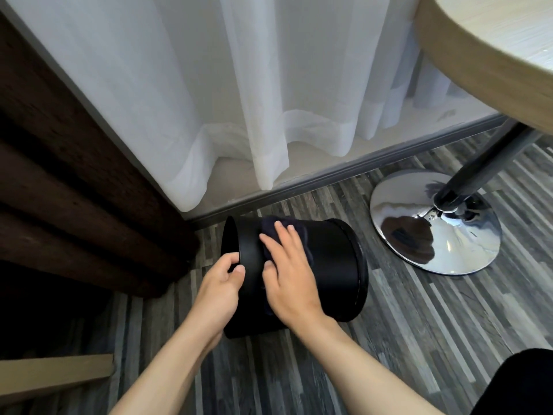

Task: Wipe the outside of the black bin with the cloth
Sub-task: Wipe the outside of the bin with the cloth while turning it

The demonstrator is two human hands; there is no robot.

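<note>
On the grey plank floor (pixel 404 339), below a white curtain (pixel 209 100) and beside a chrome pedestal base (pixel 434 229), the black bin (pixel 332 262) lies on its side, mouth to the left. The left hand (pixel 220 290) grips the bin's rim, thumb outside. The right hand (pixel 287 271), fingers spread flat, presses a dark cloth (pixel 302 235) against the bin's upper wall.

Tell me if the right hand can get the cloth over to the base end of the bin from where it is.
Probably yes. The right hand presses the cloth flat on the bin, and the wall toward the base is bare.
</note>
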